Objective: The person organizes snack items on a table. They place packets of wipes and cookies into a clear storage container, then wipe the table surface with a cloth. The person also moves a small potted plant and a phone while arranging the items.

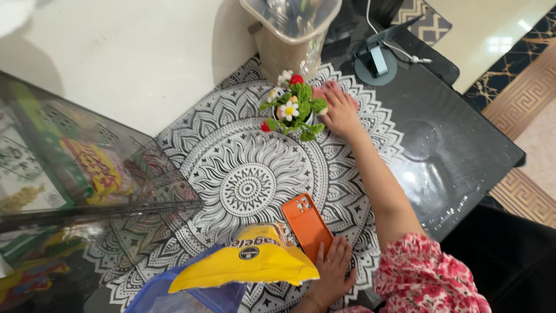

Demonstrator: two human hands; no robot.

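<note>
Standing upright, flower pot (293, 110) sits in right hand's (341, 111) grip; left hand (333, 269) flat on phone (307, 225).

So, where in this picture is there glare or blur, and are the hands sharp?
Head view: bright glare on the glossy black table and on the clear box at left, which blurs the packets inside; the yellow bag at the bottom is near the camera and soft; the right hand by the flower pot and the left hand beside the orange phone look fairly sharp.
</note>
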